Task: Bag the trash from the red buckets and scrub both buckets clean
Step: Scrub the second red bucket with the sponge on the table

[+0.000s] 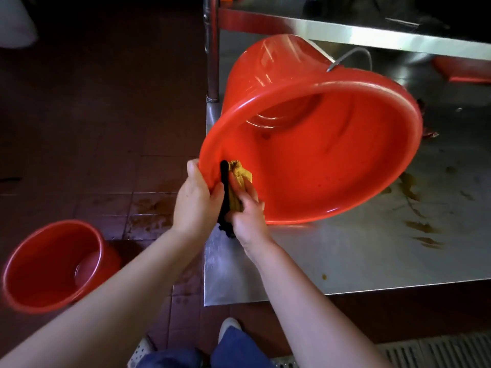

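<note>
The big red bucket lies tipped on its side on the steel table, near the left edge, with its open mouth facing us. Its wire handle hangs at the far side.

Our left hand grips the near left part of the rim, thumb on the outside. Our right hand is closed around a yellow cloth and presses it on the inside wall, just inside the rim. A black piece sits between our two hands. It may be part of the cloth or a small brush; we cannot tell.

We think we are scrubbing the inside now. To do it well, the left hand should hold the rim tight so the bucket does not roll. The cloth should go all the way round the wall and down to the bottom, where a small dark spot shows. We can turn the bucket a bit at a time.

Brown stains mark the table on the right. The other red bucket stands upright on the dark tiled floor, near and to the left.
</note>
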`<control>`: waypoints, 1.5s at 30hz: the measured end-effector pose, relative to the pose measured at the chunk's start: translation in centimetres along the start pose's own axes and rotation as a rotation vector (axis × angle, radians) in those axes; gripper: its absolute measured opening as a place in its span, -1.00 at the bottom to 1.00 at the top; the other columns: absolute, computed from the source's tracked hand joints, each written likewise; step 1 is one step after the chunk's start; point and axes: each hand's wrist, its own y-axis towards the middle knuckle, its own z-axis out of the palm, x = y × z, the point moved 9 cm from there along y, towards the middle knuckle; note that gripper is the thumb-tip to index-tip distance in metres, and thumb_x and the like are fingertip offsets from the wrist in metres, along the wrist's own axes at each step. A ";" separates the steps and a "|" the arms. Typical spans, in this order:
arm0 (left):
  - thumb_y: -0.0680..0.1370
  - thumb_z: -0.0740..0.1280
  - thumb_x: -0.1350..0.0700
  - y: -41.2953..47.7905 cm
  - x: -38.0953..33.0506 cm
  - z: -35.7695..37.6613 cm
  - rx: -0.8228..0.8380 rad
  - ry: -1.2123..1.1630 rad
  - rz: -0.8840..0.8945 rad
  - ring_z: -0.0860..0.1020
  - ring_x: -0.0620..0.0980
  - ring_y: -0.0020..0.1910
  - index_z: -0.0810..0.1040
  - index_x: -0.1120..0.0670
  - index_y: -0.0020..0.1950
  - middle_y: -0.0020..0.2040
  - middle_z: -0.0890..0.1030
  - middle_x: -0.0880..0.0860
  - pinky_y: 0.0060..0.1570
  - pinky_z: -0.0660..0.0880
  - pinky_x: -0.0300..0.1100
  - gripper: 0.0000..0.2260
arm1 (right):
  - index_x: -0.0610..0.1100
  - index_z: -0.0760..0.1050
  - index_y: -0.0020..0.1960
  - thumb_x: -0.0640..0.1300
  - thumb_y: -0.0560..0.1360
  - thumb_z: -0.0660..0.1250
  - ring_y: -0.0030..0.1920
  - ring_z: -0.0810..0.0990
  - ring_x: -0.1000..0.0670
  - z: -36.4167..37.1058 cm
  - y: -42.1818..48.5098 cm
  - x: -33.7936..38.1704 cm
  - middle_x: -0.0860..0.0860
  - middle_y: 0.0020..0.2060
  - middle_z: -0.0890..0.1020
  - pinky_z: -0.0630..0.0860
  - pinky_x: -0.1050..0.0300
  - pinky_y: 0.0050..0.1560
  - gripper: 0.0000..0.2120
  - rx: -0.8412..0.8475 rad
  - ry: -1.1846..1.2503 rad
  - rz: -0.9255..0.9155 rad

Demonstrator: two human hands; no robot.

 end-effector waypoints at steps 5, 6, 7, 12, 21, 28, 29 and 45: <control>0.49 0.29 0.18 1.7 -2.8 -3.5 -0.081 0.185 0.169 0.52 0.28 -0.19 0.28 0.18 0.21 -0.18 0.50 0.15 -0.30 0.30 -0.07 -0.66 | 0.39 -0.02 0.44 -0.18 0.43 0.27 0.32 0.25 -0.18 -3.9 0.9 -2.2 0.16 0.53 0.02 0.22 0.01 0.16 -0.21 0.043 -0.761 -0.149; 0.48 0.28 0.20 2.0 -3.4 -3.9 -0.087 0.214 0.195 0.50 0.25 -0.25 0.29 0.18 0.21 -0.22 0.47 0.10 -0.31 0.28 -0.08 -0.67 | 0.41 -0.06 0.44 -0.14 0.46 0.22 0.27 0.30 -0.18 -5.7 1.3 -2.7 0.15 0.54 0.01 0.26 0.00 0.12 -0.23 -0.009 -0.928 -0.182; 0.47 0.27 0.21 2.1 -4.0 -4.2 -0.090 0.237 0.220 0.46 0.21 -0.30 0.30 0.18 0.20 -0.26 0.45 0.06 -0.32 0.27 -0.10 -0.68 | 0.42 -0.06 0.44 -0.11 0.48 0.18 0.23 0.33 -0.18 -7.7 1.6 -3.0 0.13 0.54 0.01 0.28 0.00 0.08 -0.28 -0.080 -1.042 -0.204; 0.44 0.25 0.26 2.6 -5.5 -3.0 -0.075 0.232 0.251 0.40 0.10 -0.41 0.33 0.17 0.16 -0.37 0.38 -0.05 -0.38 0.27 -0.13 -0.70 | 0.27 0.09 0.48 -0.16 0.49 0.16 0.29 0.25 -0.21 -12.0 2.8 -4.8 0.10 0.52 0.08 0.22 -0.04 0.22 -0.35 -0.308 -1.055 0.043; 0.50 0.25 0.24 3.7 -7.0 -1.8 -0.039 0.239 0.318 0.47 0.19 -0.37 0.33 0.19 0.18 -0.28 0.47 0.09 -0.40 0.36 -0.07 -0.74 | 0.33 0.27 0.39 0.00 0.43 0.16 0.43 0.25 -0.12 -0.5 4.5 1.2 0.11 0.47 0.26 0.20 -0.17 0.42 -0.45 0.063 -0.094 -0.157; 0.46 0.19 0.29 4.5 -6.5 -2.4 -0.002 0.204 0.341 0.50 0.26 -0.29 0.32 0.22 0.21 -0.23 0.54 0.21 -0.31 0.48 0.13 -0.68 | 0.36 -0.08 0.47 0.07 0.49 0.30 0.31 0.26 -0.16 -10.9 8.0 -4.3 0.12 0.52 0.08 0.25 -0.04 0.20 -0.27 -0.126 -1.184 -0.072; 0.45 0.20 0.30 4.5 -6.5 -2.3 -0.001 0.195 0.346 0.50 0.26 -0.29 0.32 0.23 0.21 -0.23 0.54 0.21 -0.31 0.48 0.12 -0.67 | 0.30 -0.06 0.49 0.09 0.43 0.38 0.33 0.23 -0.16 -11.7 8.6 -4.6 0.12 0.52 0.07 0.24 -0.05 0.21 -0.19 -0.178 -1.214 -0.021; 0.44 0.26 0.34 5.2 -3.4 -4.5 -0.049 0.098 0.325 0.50 0.18 -0.35 0.36 0.19 0.13 -0.28 0.49 0.13 -0.36 0.45 -0.02 -0.71 | 0.17 0.19 0.44 -0.08 0.56 0.18 0.26 0.36 -0.21 -9.2 12.9 -1.6 -0.04 0.44 0.24 0.30 -0.06 0.15 -0.51 -0.288 -1.197 -0.287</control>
